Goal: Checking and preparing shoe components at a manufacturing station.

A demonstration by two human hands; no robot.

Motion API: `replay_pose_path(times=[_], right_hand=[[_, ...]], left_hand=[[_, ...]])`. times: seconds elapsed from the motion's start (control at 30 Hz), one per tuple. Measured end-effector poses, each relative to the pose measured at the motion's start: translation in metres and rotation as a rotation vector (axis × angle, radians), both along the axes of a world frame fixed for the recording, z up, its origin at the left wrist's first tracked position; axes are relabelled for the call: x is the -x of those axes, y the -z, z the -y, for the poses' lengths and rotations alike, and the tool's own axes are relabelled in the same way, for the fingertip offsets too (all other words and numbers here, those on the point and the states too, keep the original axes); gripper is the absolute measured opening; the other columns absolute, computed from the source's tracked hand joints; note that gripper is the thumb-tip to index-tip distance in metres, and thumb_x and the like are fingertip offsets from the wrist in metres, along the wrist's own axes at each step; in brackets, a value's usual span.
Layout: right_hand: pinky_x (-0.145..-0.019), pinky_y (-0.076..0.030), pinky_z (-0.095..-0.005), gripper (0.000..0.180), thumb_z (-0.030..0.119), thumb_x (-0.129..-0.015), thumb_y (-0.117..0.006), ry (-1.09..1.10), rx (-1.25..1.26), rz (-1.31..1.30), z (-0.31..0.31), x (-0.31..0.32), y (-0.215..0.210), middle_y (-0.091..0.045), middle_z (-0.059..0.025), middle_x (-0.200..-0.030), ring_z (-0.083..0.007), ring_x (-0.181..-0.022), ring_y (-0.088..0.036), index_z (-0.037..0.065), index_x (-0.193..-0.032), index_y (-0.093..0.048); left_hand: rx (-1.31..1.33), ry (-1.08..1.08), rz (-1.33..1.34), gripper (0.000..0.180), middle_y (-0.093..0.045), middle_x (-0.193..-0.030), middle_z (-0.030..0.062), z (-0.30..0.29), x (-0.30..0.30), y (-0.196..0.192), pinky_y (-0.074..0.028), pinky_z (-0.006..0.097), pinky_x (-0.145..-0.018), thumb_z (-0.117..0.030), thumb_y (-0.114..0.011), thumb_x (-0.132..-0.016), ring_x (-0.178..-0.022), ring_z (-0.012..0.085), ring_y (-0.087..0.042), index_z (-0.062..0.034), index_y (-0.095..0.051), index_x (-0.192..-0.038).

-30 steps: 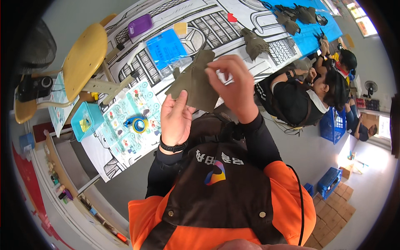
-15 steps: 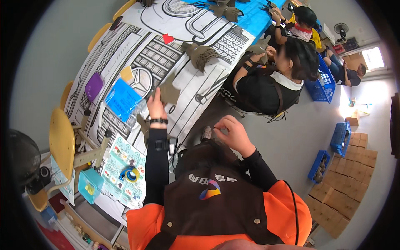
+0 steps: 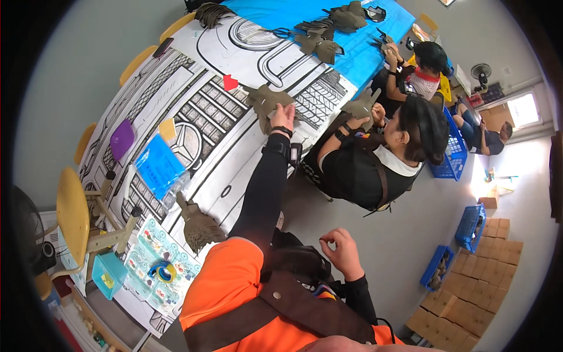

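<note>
My left hand (image 3: 282, 119) is stretched far forward over the table, closed on a flat olive-brown fabric-like piece (image 3: 265, 100). That piece lies on a pile of similar pieces with fringed edges, partly covered by my fingers. Well back from the table, my right hand (image 3: 342, 252) hovers over the floor near my body. Its fingers are curled toward the thumb, and I cannot make out anything in them. Closer to me, another bundle of olive-brown pieces (image 3: 199, 226) rests on the table's near edge.
The table (image 3: 234, 202) has a black-and-white printed cover, with a blue plastic packet (image 3: 158, 167), a purple item (image 3: 122, 139) and tape rolls (image 3: 162, 271). More olive-brown piles (image 3: 316, 44) lie on a blue cover. A seated person (image 3: 375, 158) handles similar pieces at the right.
My left hand has carried an olive-brown piece forward across the table to the far pile. My body leans in and the view has shifted. The right hand remains curled beside me.
</note>
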State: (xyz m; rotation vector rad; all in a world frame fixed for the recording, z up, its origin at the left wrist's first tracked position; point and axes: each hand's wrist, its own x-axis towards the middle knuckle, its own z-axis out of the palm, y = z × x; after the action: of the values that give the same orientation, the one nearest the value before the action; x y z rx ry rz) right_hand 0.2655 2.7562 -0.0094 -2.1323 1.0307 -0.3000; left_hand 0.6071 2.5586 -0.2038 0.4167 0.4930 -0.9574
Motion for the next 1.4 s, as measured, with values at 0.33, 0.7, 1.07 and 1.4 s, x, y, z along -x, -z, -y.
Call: replay_pose_path(times=[0.33,0.7,1.07,1.4], right_hand=[[-0.064,-0.046,-0.0317,0.01,0.003,-0.068,-0.066,-0.13,-0.011,0.093,-0.002,-0.026,-0.009,-0.055,-0.0075,-0.074,-0.0232,-0.072,-0.055,0.004,-0.075,-0.06],[-0.061,-0.046,-0.0306,0.009,0.003,-0.068,-0.066,0.051,-0.069,0.001,0.006,0.001,0.006,-0.056,-0.0078,-0.074,-0.0215,-0.069,-0.056,0.003,-0.075,-0.06],[-0.062,-0.046,-0.0323,0.008,0.004,-0.068,-0.067,-0.003,-0.133,-0.101,0.017,-0.014,0.016,-0.057,-0.0075,-0.076,-0.0242,-0.073,-0.056,0.004,-0.074,-0.06],[-0.064,-0.046,-0.0329,0.01,0.006,-0.068,-0.067,-0.029,-0.129,-0.001,0.037,-0.013,0.026,-0.056,-0.0078,-0.076,-0.025,-0.074,-0.056,0.004,-0.075,-0.06]], left_hand=[[-1.729,0.176,1.361,0.074,-0.056,-0.106,0.0222,-0.051,-0.026,-0.023,-0.049,0.042,-0.074,-0.049,-0.075,-0.063,-0.09,0.0343,-0.058,0.0073,-0.051,-0.105],[-0.703,0.119,-0.075,0.083,-0.051,-0.086,0.0174,-0.101,-0.076,0.075,-0.044,0.033,-0.046,-0.067,-0.059,-0.071,-0.055,0.0275,-0.052,0.0007,-0.043,-0.116],[-1.756,0.514,0.848,0.042,-0.062,-0.09,0.0206,-0.086,-0.096,0.059,-0.048,0.044,-0.076,-0.038,-0.068,-0.073,-0.091,0.0339,-0.059,-0.0002,-0.063,-0.092],[-1.504,-0.173,2.181,0.011,-0.055,-0.086,0.0065,-0.036,-0.097,-0.021,-0.044,0.04,-0.073,-0.016,-0.058,-0.075,-0.084,0.0274,-0.052,-0.0128,-0.057,-0.086]])
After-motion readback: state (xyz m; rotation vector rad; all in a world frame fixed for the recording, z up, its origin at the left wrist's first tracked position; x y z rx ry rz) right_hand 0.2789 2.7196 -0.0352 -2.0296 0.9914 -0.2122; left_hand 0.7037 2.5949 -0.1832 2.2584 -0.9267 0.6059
